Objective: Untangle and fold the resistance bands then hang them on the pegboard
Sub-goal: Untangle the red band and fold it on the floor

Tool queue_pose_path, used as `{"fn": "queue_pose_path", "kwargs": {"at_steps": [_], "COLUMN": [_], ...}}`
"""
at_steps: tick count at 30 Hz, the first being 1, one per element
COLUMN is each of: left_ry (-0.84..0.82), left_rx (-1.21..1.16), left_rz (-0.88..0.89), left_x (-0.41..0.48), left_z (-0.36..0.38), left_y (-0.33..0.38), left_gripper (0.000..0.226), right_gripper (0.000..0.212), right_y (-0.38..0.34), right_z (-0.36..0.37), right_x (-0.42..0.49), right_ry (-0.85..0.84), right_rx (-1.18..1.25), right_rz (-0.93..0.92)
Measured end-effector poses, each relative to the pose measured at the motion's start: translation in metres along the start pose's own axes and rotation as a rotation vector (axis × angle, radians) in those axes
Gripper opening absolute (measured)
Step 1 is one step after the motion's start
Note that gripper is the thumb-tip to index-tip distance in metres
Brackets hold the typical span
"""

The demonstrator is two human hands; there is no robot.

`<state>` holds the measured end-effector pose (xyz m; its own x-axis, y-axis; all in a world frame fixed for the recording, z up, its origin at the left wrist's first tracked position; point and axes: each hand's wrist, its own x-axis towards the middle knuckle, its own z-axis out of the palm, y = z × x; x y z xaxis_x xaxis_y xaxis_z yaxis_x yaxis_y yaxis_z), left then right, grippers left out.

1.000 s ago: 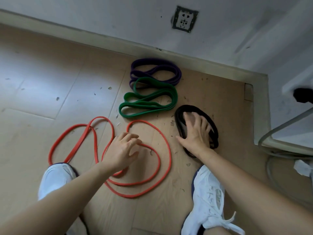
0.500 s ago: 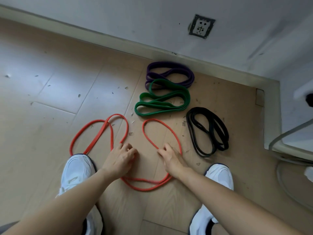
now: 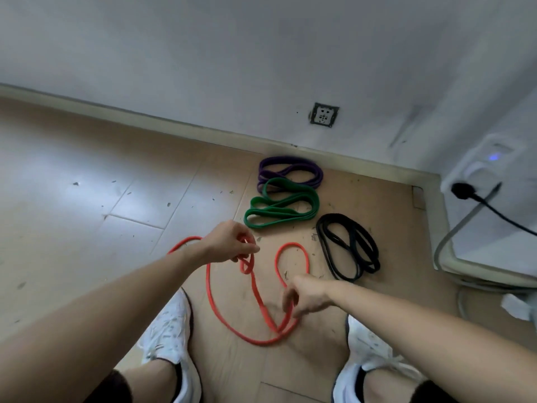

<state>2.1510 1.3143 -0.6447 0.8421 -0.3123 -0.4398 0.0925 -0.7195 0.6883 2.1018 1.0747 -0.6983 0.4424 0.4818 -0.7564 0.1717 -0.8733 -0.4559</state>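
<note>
A long orange-red resistance band loops over the wooden floor between my shoes. My left hand grips a twisted part of it, lifted off the floor. My right hand pinches another strand of the same band lower down on the right. Farther off lie three folded bands: a green band, a purple band partly under the green one near the wall, and a black band to the right. No pegboard is in view.
My white shoes stand either side of the orange band. A white appliance with a black cable and grey tubing fills the right corner. A wall socket sits above the skirting. Small debris dots the floor.
My right hand left the black band and came to the orange band. Both hands took hold of the orange band and raised it; the left hand lifted its twisted part. The view tilted up.
</note>
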Motion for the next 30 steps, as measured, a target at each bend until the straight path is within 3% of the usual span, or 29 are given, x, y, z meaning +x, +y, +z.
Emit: {"fn": "queue_pose_path", "kwargs": {"at_steps": [5, 7, 13, 21, 30], "left_ry": [-0.013, 0.028, 0.198, 0.509, 0.525], "left_rx": [-0.079, -0.125, -0.254, -0.575, -1.003], "left_rz": [0.156, 0.228, 0.416, 0.493, 0.713], "left_x": [-0.053, -0.076, -0.14, -0.182, -0.187], "left_z": [-0.041, -0.057, -0.104, -0.166, -0.212], "left_y": [0.075, 0.106, 0.183, 0.219, 0.252], "left_gripper": [0.016, 0.015, 0.012, 0.013, 0.004], "right_gripper": [0.054, 0.064, 0.02, 0.004, 0.014], "right_y": [-0.042, -0.067, -0.134, -0.184, -0.227], "right_z": [-0.041, -0.054, -0.093, -0.16, -0.227], "right_x": [-0.063, -0.087, -0.153, -0.251, -0.337], "right_ry": [0.447, 0.518, 0.587, 0.796, 1.106], "right_rx": [0.358, 0.491, 0.628, 0.51, 0.315], "right_rz": [-0.135, -0.247, -0.42, -0.539, -0.692]}}
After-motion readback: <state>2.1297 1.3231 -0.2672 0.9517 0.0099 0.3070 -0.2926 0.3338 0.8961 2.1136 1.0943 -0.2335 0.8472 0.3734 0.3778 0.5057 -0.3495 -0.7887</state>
